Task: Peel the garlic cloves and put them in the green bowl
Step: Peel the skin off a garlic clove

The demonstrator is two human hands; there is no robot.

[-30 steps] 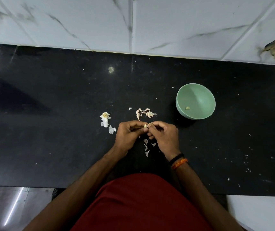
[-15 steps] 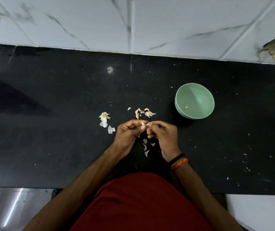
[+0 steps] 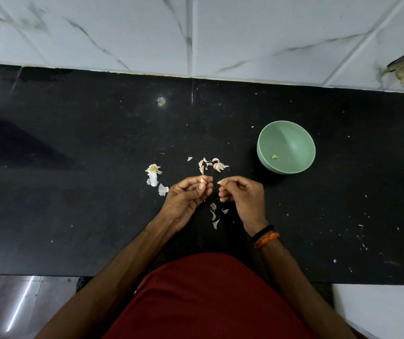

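Note:
My left hand pinches a pale garlic clove between thumb and fingertips above the black counter. My right hand sits a short gap to the right, its fingers curled and pinching a thin strip of garlic skin. A small pile of unpeeled cloves lies just beyond both hands. The green bowl stands to the right of the pile with one peeled clove inside.
Peeled skins lie on the counter between my wrists. The garlic root and papery husks lie to the left of my left hand. White tiled wall runs along the back; the counter's front edge is at my waist.
My hands were joined on the clove; now they have pulled apart, the left keeping the clove and the right drawing a strip of skin away to the right.

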